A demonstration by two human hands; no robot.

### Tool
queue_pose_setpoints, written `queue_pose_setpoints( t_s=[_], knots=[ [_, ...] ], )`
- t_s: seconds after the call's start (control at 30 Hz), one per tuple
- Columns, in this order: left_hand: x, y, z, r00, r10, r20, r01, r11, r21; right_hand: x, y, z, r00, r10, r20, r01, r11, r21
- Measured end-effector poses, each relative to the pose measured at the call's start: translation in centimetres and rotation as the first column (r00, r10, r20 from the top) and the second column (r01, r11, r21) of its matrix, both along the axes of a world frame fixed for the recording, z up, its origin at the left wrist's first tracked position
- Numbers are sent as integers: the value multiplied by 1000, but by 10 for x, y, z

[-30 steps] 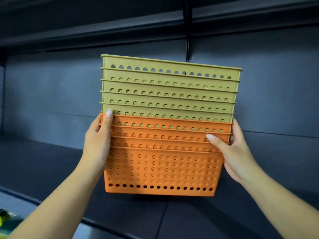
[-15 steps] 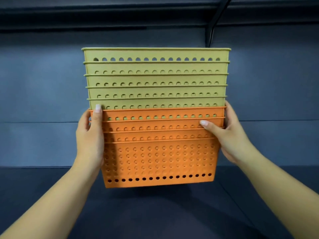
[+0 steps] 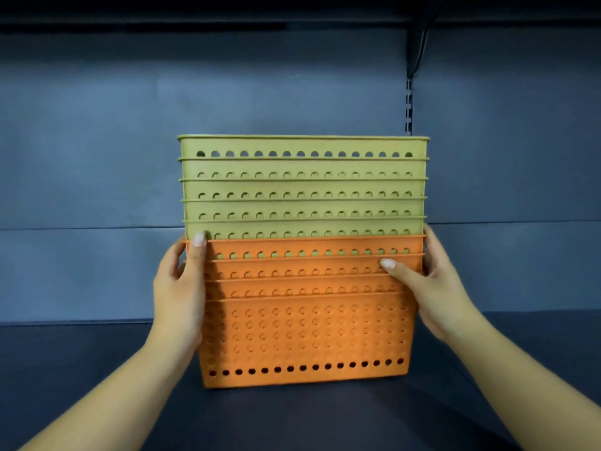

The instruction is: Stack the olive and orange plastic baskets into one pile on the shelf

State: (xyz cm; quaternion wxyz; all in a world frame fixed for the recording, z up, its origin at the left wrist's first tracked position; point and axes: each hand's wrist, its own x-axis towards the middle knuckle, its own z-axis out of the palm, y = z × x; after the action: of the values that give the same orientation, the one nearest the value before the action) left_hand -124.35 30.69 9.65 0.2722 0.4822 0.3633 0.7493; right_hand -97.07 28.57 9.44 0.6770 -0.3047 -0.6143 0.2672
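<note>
One nested pile of perforated plastic baskets fills the middle of the head view. Several olive baskets (image 3: 302,187) sit on top, nested into several orange baskets (image 3: 305,333) below. The pile's bottom edge is level with the dark shelf (image 3: 97,369); whether it touches, I cannot tell. My left hand (image 3: 182,288) grips the pile's left side at the orange rims, thumb across the front. My right hand (image 3: 432,288) grips the right side at the same height, thumb laid over the orange rims.
A blue-grey back panel (image 3: 97,157) closes the shelf behind the pile. A slotted upright (image 3: 408,105) runs down the panel at upper right. Another dark shelf (image 3: 195,14) hangs overhead.
The pile has swung from tilted to level and has come down toward the shelf. Both hands keep the same grip on the orange rims.
</note>
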Motion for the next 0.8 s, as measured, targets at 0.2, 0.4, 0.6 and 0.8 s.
queue_pose_setpoints(
  t_s=[0.2,0.4,0.6,0.8],
  knots=[
    [1,2,-7,995,34,-99,-29,998,53,-1,1,-6,997,-51,50,50,998,28],
    [2,13,-12,955,75,-288,-28,986,164,-3,11,-6,998,-13,-60,1,980,-197],
    [3,23,-13,956,62,-286,-16,987,159,-1,15,-5,997,-19,-81,-6,957,-289],
    [-4,18,-14,960,-53,-276,72,996,57,-11,8,-10,981,-153,-115,106,935,-339]
  ],
)
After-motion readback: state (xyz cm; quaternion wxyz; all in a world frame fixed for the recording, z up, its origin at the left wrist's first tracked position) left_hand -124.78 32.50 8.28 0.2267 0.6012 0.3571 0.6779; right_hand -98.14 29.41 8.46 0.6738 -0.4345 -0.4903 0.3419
